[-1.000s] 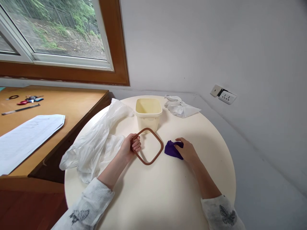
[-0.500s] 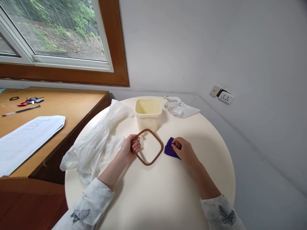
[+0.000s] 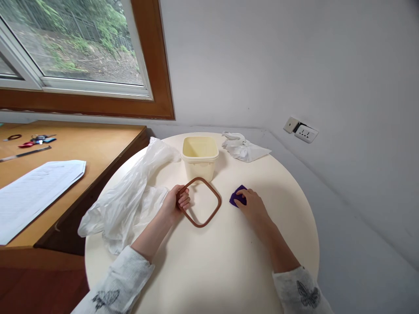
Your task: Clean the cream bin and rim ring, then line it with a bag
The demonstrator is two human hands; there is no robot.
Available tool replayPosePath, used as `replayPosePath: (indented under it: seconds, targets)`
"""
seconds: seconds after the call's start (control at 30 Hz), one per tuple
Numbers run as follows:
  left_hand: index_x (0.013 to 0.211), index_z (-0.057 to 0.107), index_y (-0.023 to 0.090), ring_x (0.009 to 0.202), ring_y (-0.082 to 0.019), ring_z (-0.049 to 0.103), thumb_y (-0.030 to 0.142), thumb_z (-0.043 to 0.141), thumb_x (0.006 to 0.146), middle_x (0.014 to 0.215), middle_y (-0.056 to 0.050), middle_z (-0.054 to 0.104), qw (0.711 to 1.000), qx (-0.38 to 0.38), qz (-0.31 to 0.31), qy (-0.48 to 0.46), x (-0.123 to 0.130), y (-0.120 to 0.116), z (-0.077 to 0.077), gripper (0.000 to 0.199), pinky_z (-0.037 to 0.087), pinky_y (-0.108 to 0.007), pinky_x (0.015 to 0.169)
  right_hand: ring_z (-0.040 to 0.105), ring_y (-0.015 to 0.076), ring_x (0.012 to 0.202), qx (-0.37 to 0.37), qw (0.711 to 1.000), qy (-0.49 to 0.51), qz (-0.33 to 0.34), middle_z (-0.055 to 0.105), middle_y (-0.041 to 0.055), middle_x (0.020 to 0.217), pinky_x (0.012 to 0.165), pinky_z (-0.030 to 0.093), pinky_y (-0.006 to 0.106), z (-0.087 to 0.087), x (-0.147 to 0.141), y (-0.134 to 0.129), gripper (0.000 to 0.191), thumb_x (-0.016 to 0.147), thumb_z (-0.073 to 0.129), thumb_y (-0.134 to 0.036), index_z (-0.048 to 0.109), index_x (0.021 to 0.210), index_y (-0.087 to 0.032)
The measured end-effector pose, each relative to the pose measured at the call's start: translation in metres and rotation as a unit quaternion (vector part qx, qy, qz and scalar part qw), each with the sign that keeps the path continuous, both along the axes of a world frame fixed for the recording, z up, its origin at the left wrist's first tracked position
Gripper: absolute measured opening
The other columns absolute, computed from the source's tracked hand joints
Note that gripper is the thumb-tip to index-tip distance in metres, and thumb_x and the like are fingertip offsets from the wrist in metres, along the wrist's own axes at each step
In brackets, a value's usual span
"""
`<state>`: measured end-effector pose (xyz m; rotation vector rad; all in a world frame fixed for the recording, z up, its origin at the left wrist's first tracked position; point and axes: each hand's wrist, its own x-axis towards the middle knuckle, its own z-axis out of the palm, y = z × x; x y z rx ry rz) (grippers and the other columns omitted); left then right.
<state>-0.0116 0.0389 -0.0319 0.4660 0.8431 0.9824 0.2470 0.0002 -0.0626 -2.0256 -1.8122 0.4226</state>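
Observation:
My left hand [image 3: 176,201] grips one corner of a brown, rounded-square ring frame [image 3: 214,213], fingers wrapped round it. The frame is tilted above the round cream table, just in front of a pale yellow square tub [image 3: 200,165]. To the right, my right hand [image 3: 251,203] is on a small purple cloth [image 3: 236,198] on the table, with thumb and fingers bent round its right side. The cloth looks bunched under the fingertips. The tub stands upright, open at the top.
A crumpled clear plastic bag [image 3: 127,200] spreads over the table's left side. A white crumpled bag [image 3: 245,148] lies at the back right. On the wooden desk [image 3: 88,137] at the left are papers [image 3: 42,187], keys [image 3: 41,138] and a pen-like item [image 3: 28,153].
My right hand has its fingers further over the purple cloth, which now looks more gathered and smaller. My left hand still holds the frame. The whole view has shifted slightly.

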Motion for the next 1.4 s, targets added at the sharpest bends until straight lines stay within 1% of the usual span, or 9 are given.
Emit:
replayPosePath:
  seconds: [0.13,0.3,0.4,0.6,0.8,1.03,1.23,1.4]
  targets:
    - [0.059,0.048,0.015,0.031,-0.005,0.023,0.023,0.048,0.076,0.034,0.009,0.023,1.0,-0.001,-0.002,-0.001,0.0,0.0,0.0,0.02,0.024,-0.016,0.032,0.05,0.0218,0.094,0.022,0.999,-0.02,-0.031,0.056,0.0066,0.102,0.083,0.035,0.035,0.0,0.012,0.001,0.025,0.08,0.045,-0.032,0.058,0.1,-0.023]
    - [0.058,0.049,0.014,0.031,-0.005,0.023,0.024,0.048,0.077,0.034,0.009,0.023,1.0,-0.001,-0.004,-0.001,-0.001,0.001,-0.001,0.021,0.024,-0.017,0.032,0.049,0.025,0.1,0.025,0.996,-0.058,-0.066,0.055,0.0093,0.109,0.086,0.035,0.038,-0.002,0.034,0.007,0.031,0.082,0.041,-0.031,0.058,0.106,-0.02]
    - [0.057,0.049,0.014,0.031,-0.005,0.023,0.024,0.047,0.077,0.034,0.008,0.023,1.0,-0.001,-0.005,-0.001,-0.001,0.001,-0.002,0.022,0.024,-0.017,0.032,0.048,0.0255,0.102,0.027,0.994,-0.07,-0.078,0.055,0.0094,0.111,0.087,0.034,0.039,-0.003,0.041,0.009,0.033,0.082,0.04,-0.031,0.057,0.109,-0.02]
    - [0.056,0.05,0.013,0.031,-0.005,0.022,0.023,0.046,0.078,0.034,0.008,0.022,1.0,0.0,-0.006,0.003,0.0,0.001,0.001,0.024,0.023,-0.017,0.033,0.047,0.0268,0.108,0.022,0.993,-0.08,-0.079,0.053,0.0104,0.118,0.09,0.033,0.04,-0.004,0.042,0.01,0.04,0.085,0.035,-0.032,0.055,0.116,-0.017]
    - [0.057,0.05,0.013,0.032,-0.005,0.022,0.023,0.046,0.078,0.035,0.008,0.022,1.0,-0.001,-0.007,0.012,0.0,0.001,0.002,0.024,0.023,-0.017,0.034,0.043,0.027,0.115,0.01,0.993,-0.085,-0.077,0.049,0.0114,0.126,0.093,0.033,0.041,-0.008,0.045,0.011,0.043,0.085,0.033,-0.032,0.052,0.121,-0.016]
    - [0.057,0.05,0.013,0.033,-0.005,0.021,0.023,0.045,0.078,0.036,0.008,0.022,1.0,0.002,-0.003,0.026,0.001,0.0,0.003,0.024,0.023,-0.017,0.034,0.042,0.0247,0.118,0.006,0.992,-0.097,-0.08,0.046,0.0097,0.13,0.096,0.032,0.039,-0.012,0.049,0.013,0.044,0.085,0.035,-0.028,0.048,0.125,-0.015]
    - [0.057,0.049,0.014,0.034,-0.005,0.02,0.024,0.044,0.079,0.037,0.008,0.02,0.999,0.005,-0.004,0.044,0.001,-0.001,0.006,0.025,0.023,-0.017,0.035,0.04,0.025,0.121,0.002,0.991,-0.11,-0.075,0.044,0.0111,0.133,0.098,0.032,0.039,-0.013,0.049,0.013,0.047,0.085,0.035,-0.027,0.045,0.128,-0.013]
    - [0.057,0.05,0.014,0.036,-0.006,0.021,0.026,0.044,0.079,0.038,0.007,0.022,0.998,0.018,-0.009,0.066,0.002,-0.001,0.004,0.026,0.024,-0.018,0.036,0.038,0.0253,0.123,-0.007,0.99,-0.116,-0.076,0.042,0.0115,0.135,0.099,0.031,0.039,-0.015,0.049,0.014,0.048,0.085,0.034,-0.028,0.044,0.129,-0.012]
